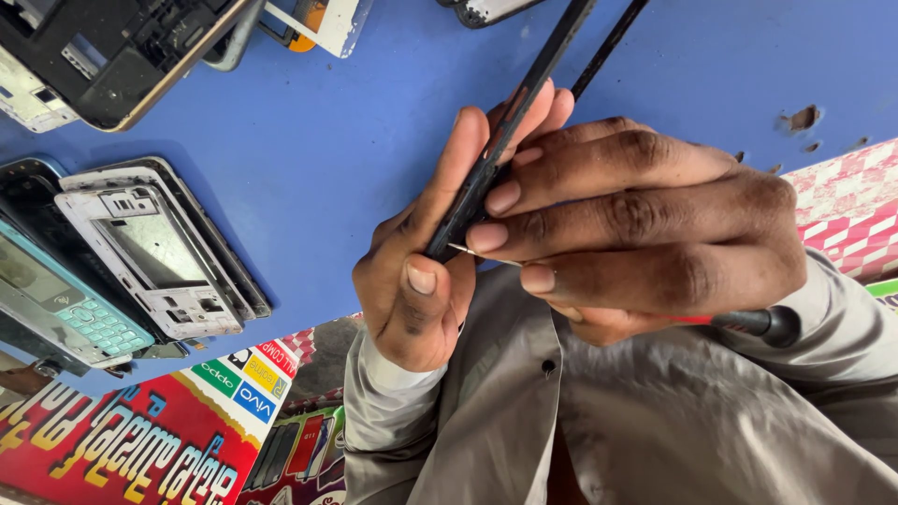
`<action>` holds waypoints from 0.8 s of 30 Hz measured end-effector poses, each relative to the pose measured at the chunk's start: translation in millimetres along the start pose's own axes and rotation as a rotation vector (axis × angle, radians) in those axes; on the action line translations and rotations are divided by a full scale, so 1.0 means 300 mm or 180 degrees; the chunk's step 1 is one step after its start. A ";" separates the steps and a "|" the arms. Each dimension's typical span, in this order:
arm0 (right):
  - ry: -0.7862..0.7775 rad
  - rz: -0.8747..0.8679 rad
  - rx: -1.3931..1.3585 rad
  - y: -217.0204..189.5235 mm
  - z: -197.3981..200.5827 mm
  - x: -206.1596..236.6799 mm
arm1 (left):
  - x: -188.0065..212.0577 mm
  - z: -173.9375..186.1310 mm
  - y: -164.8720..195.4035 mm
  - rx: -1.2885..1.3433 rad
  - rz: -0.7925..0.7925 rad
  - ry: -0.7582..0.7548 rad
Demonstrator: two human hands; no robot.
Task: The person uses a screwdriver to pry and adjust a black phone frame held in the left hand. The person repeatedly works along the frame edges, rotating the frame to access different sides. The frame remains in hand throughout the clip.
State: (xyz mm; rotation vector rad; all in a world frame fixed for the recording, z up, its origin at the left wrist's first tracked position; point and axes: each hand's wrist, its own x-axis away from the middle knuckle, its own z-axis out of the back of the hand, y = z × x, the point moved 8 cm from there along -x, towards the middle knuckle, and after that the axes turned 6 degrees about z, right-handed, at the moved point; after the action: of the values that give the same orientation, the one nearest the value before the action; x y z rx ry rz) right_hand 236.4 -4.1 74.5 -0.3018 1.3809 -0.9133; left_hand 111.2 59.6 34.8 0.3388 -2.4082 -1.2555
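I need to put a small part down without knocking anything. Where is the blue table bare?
The blue table is bare in the middle, between the phone frames at the left and the hands holding a thin black phone, and again at the upper right toward the checkered edge. The left side and top left corner are crowded with opened phones.

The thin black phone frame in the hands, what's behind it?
Behind the black phone frame lies the blue table. The right hand covers its lower part, so nothing shows there.
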 end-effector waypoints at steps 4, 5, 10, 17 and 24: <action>0.0077 0.0091 -0.0128 -0.005 0.004 -0.003 | -0.003 -0.003 -0.003 -0.0024 -0.0001 -0.0051; 0.0024 0.0070 -0.0156 -0.006 0.001 -0.004 | -0.003 -0.003 -0.003 -0.0046 -0.0007 -0.0058; -0.0170 -0.0010 -0.0161 -0.010 -0.003 -0.008 | -0.012 -0.006 0.006 -0.0144 -0.0144 -0.0118; -0.0164 -0.0032 -0.0209 -0.009 0.000 -0.014 | -0.020 -0.006 0.011 -0.0287 -0.0198 -0.0069; 0.0162 0.0201 -0.0140 -0.003 0.000 -0.011 | -0.018 -0.008 0.015 -0.0417 -0.0273 -0.0052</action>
State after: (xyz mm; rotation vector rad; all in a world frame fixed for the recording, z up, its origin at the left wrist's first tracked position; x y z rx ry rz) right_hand 236.1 -2.4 77.6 -0.2685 1.4509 -0.8443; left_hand 117.0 62.5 38.3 0.3980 -2.3325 -1.4506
